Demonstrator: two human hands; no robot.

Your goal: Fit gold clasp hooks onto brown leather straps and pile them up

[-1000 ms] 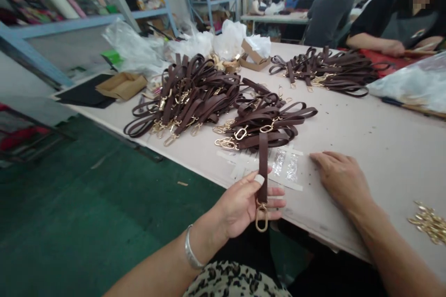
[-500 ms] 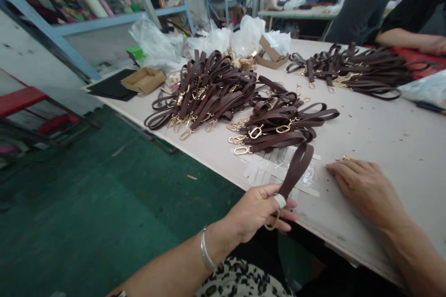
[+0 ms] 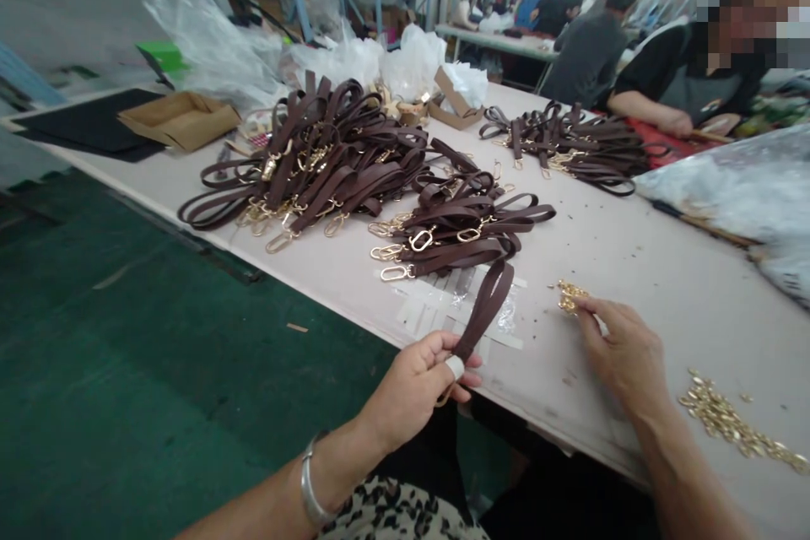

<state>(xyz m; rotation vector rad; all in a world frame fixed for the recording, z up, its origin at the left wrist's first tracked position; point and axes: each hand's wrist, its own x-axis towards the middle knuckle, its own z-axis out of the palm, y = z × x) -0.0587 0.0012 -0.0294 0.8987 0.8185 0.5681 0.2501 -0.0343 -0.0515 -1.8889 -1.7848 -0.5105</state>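
My left hand [image 3: 408, 388] is closed on a looped dark brown leather wrist strap [image 3: 488, 304], with white tape on the thumb. The loop points up and away, and part of the strap's gold clasp shows below the fingers. My right hand [image 3: 623, 350] rests on the table, its thumb and forefinger pinched at a small heap of gold metal fittings [image 3: 571, 291]. What sits between those fingertips is too small to make out. Just beyond the left hand lies a stack of similar straps [image 3: 468, 228] with gold oval clasps.
A bigger pile of straps [image 3: 342, 160] lies left on the table [image 3: 607, 245], another [image 3: 569, 139] farther back. More gold fittings [image 3: 727, 418] are spread at right. A cardboard tray [image 3: 180, 118] and plastic bags [image 3: 411, 59] stand behind. A co-worker [image 3: 677, 93] sits across the table.
The view has swung right, bringing the spread gold fittings into sight. My right hand has gone from lying flat over the small heap to pinching at it. My left hand still holds the strap.
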